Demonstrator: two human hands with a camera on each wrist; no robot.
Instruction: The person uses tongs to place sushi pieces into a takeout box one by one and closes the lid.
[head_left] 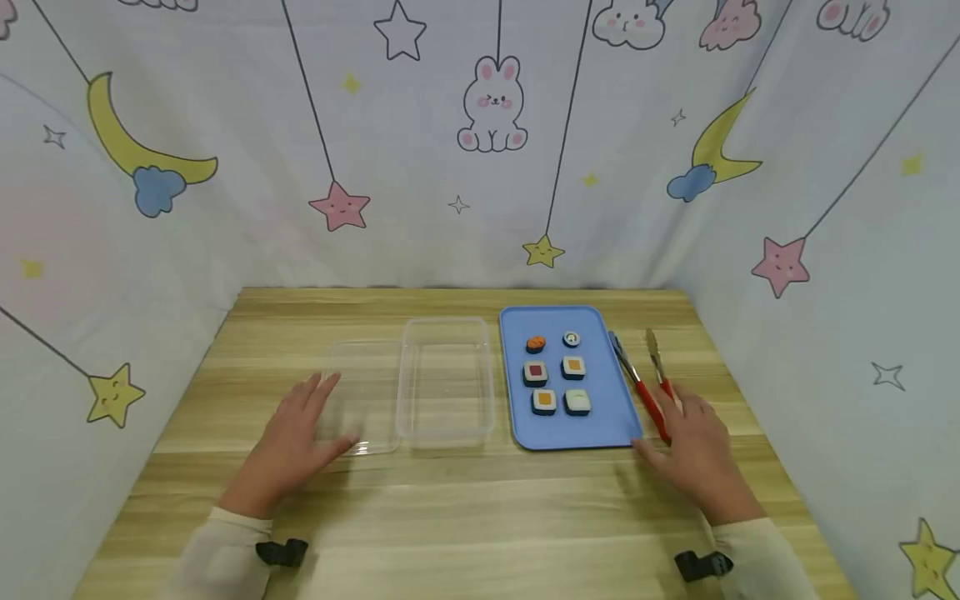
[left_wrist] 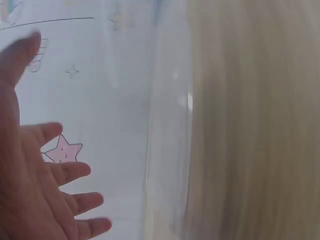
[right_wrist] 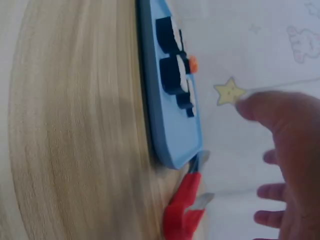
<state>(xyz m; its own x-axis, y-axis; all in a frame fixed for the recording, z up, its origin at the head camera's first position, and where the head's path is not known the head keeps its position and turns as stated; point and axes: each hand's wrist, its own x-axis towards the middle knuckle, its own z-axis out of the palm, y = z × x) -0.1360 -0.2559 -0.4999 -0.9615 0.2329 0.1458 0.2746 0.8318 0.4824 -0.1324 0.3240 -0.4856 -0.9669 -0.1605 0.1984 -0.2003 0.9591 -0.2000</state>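
My left hand (head_left: 291, 442) hovers with spread fingers beside a clear flat lid (head_left: 363, 392), holding nothing. Right of the lid stands a clear plastic container (head_left: 447, 379). My right hand (head_left: 696, 446) is over the handle end of red-handled tongs (head_left: 651, 402), near the blue tray's lower right corner; the right wrist view shows its fingers apart from the tongs (right_wrist: 184, 205). On the blue tray (head_left: 615, 421) lie several sushi pieces, among them an orange-topped one (head_left: 536, 343), a small round roll (head_left: 572, 339) and a pale green-topped one (head_left: 577, 402).
Everything lies on a wood-grain table (head_left: 480, 517). A white curtain (head_left: 420, 250) printed with stars, moons and rabbits hangs behind the table and along both sides. The lid and container are left of the tray; the tongs lie along its right edge.
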